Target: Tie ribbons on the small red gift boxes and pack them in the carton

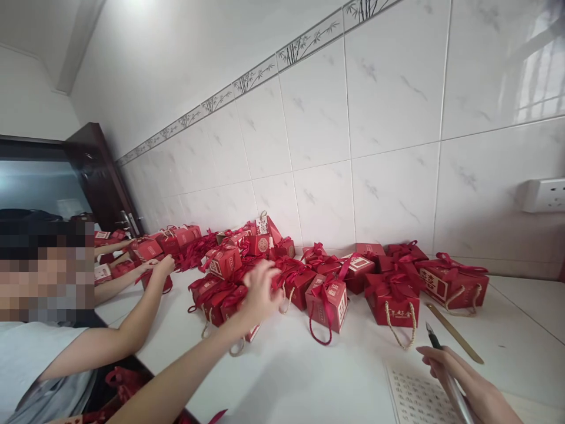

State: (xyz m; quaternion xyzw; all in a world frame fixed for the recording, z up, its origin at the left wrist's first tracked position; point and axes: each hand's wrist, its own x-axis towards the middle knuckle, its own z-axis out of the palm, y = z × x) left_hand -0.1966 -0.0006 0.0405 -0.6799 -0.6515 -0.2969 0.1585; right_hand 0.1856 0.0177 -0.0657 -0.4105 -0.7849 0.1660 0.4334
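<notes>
My right hand (479, 386) is closed around a fountain pen (451, 381), its nib pointing up and away from me. Below the pen lies a sheet of handwritten paper (412, 391), partly covered by the hand. My left hand (262, 291) reaches over a pile of red gift boxes, its fingers apart and slightly blurred; nothing shows in it. Close by stands a red gift box (326, 303) with a ribbon bow and a dark red cord handle. Further right are a red gift box (392, 300) with a gold cord handle and another gift box (454, 282).
A gold ruler-like strip (454, 333) lies on the white table (309, 383), right of the boxes. On the left, a person (48, 353) in a white top works with both hands at a small red box (156, 282). The tiled wall (388, 194) borders the table's far side.
</notes>
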